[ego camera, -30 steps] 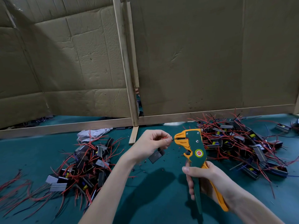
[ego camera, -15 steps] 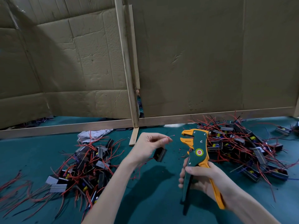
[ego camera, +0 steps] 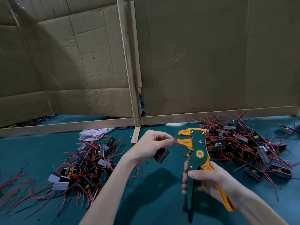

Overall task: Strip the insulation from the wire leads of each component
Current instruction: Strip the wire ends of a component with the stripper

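Under left hand (ego camera: 152, 143), black component (ego camera: 160, 154), red lead (ego camera: 175, 141)

Only one mark shows: a round sticker (ego camera: 199, 153) on the green body of the wire stripper (ego camera: 198, 143) — pale characters on its red centre, too blurred to read.

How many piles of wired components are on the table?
2: the left pile beside the left hand, the right pile behind the wire stripper. Strays lie far right; more may be hidden.
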Demonstrator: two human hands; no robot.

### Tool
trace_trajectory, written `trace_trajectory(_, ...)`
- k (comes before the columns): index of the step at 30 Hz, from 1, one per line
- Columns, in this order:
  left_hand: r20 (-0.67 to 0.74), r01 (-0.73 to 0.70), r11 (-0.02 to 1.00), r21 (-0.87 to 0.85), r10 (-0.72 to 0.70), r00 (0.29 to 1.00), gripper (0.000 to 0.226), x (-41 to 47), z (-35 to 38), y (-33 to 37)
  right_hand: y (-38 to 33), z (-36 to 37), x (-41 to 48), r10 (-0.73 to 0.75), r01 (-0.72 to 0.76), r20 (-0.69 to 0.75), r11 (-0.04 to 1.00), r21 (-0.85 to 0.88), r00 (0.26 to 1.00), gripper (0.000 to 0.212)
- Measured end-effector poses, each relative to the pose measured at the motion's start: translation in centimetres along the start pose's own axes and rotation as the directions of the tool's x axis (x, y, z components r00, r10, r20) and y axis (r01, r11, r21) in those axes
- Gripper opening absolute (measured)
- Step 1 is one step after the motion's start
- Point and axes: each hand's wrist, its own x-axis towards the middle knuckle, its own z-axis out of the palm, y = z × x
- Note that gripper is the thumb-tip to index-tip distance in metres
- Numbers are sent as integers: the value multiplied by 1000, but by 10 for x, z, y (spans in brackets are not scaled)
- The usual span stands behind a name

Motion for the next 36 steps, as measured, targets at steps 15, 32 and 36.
trace_trajectory(15,78,-33,999,-5,33,996,18,0,-4,-4,8,8,-2,33,-53,-135,988,-144,990,31)
trace_trajectory(32,-181,-34,979,201,71,981,17,11,-12,-24,8,3,10,130,-44,-177,906,421,976,18)
trace_trajectory(36,-302,-101,950,294,193,934,15,25,3,-1,8,-3,13,184,-91,-193,907,411,964,21)
